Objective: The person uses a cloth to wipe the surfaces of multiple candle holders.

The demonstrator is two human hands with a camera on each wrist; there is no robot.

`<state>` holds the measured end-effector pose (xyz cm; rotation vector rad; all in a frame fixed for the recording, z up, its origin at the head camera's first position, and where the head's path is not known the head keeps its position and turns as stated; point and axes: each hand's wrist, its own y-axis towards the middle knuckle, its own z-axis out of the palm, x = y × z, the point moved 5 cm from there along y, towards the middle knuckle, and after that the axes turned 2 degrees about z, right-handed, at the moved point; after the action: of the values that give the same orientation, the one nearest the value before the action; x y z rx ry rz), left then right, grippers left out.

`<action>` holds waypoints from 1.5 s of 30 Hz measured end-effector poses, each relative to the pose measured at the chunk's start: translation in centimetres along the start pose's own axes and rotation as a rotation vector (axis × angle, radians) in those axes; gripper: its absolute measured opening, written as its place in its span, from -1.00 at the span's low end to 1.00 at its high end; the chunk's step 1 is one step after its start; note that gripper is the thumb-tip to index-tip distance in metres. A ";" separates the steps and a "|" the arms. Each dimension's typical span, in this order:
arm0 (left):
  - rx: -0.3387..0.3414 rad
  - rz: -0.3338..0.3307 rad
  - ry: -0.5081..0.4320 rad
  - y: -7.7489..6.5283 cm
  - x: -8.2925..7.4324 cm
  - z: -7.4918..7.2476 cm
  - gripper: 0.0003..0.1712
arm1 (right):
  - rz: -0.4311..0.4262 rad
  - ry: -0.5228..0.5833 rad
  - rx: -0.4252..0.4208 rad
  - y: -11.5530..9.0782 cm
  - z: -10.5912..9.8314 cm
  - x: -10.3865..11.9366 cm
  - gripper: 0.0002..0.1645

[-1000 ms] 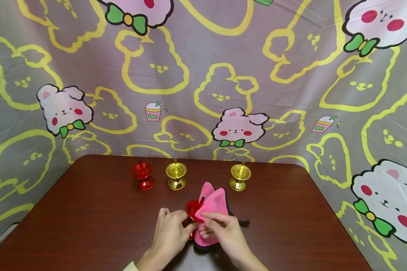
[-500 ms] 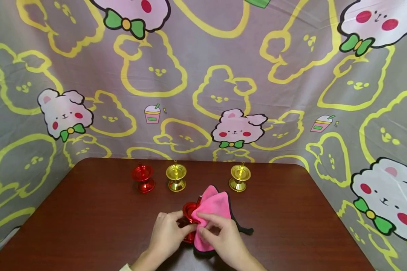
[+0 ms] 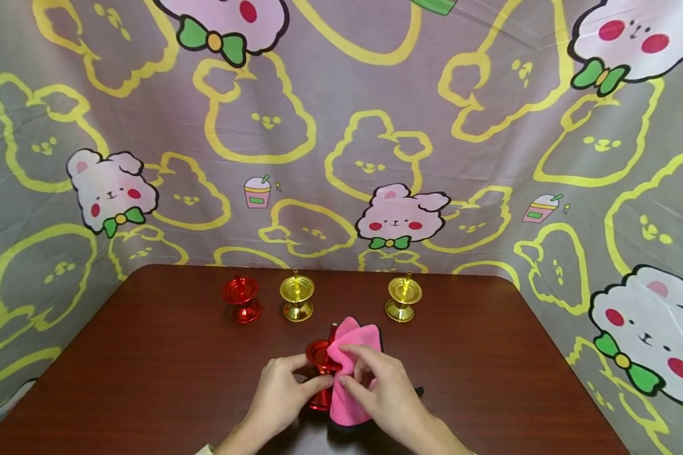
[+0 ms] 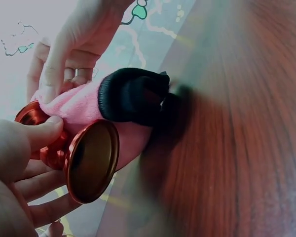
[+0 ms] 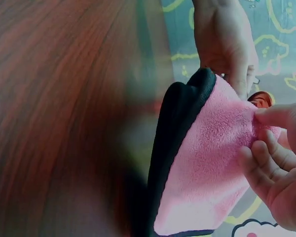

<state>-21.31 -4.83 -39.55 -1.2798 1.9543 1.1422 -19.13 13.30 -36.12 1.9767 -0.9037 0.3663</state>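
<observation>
My left hand (image 3: 281, 388) grips a shiny red candle holder (image 3: 319, 355) by its stem, thumb on the near side. The holder is lifted off the table; its hollow round base (image 4: 93, 160) shows in the left wrist view. Between thumb and fingers my right hand (image 3: 389, 385) pinches a pink cloth (image 3: 347, 407) with black edging. This cloth lies against the right side of the holder's dish, folded over the rim, and hides part of it. In the right wrist view the cloth (image 5: 207, 143) hangs down and covers most of the holder.
Along the far side of the brown table (image 3: 148, 379) stand another red candle holder (image 3: 243, 297), a gold one (image 3: 297, 296) beside it, and a second gold one (image 3: 403, 296) farther right. A patterned curtain (image 3: 319, 158) encloses the back and sides.
The red holder in my left hand has moved slightly left. My right hand has worked the cloth along the dish's rim, and its black strap now mostly disappears behind that hand.
</observation>
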 end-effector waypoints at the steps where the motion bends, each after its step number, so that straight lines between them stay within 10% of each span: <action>1: 0.001 -0.004 -0.010 0.0 0.0 0.0 -0.78 | 0.008 0.017 -0.006 0.0 0.0 0.0 -0.44; 11: 0.036 -0.045 -0.155 0.1 -0.3 0.0 -0.75 | 0.067 0.115 -0.139 0.0 -0.7 0.0 -0.66; 16: 0.088 -0.109 -0.364 0.2 0.0 0.1 -0.74 | 0.227 0.279 -0.144 0.0 -0.9 -0.8 -0.75; 30: 0.085 -0.147 -0.486 0.2 -0.5 0.1 -0.72 | 0.634 0.628 -0.238 0.0 -1.1 -2.9 -0.73; 45: 0.117 -0.185 -0.629 0.1 -0.3 0.6 -0.58 | 0.701 0.661 -0.125 -0.4 0.2 -3.1 -0.66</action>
<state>-21.31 -4.16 -39.50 -0.8731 1.3851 1.1414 -21.03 14.68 -38.25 1.2260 -1.1023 1.2394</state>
